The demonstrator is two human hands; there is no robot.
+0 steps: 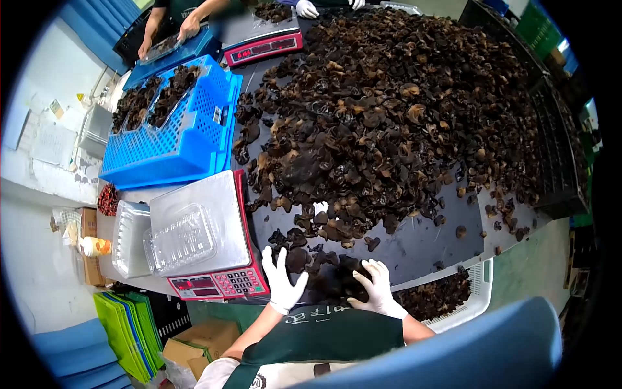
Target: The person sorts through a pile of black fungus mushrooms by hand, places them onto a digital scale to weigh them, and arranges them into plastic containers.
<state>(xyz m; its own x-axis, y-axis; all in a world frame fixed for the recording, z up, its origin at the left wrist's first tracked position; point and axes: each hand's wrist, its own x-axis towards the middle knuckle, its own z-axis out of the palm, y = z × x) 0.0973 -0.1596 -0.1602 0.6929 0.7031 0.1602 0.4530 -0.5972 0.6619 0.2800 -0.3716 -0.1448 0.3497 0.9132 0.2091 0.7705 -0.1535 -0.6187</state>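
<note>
My left hand (283, 283), in a white glove, has its fingers spread beside a small clump of wood ear mushrooms (298, 259) at the table's near edge. On the other side of that clump, my right hand (377, 290), also gloved, has its thumb and fingers apart and curved toward the dark pieces; a blurred part hides their exact contact. A large heap of wood ears (389, 123) spreads beyond both hands. Left of my left hand, a clear plastic container (184, 236) lies on the steel plate of a red digital scale (214, 285).
A blue basket (175, 152) holds filled containers at the left. Stacked clear containers (131, 240) stand beside my scale. Across the table are a second scale (264, 48), a co-worker's bare hands (188, 27) and another person's gloved hand (306, 8). A white crate (481, 285) sits low at right.
</note>
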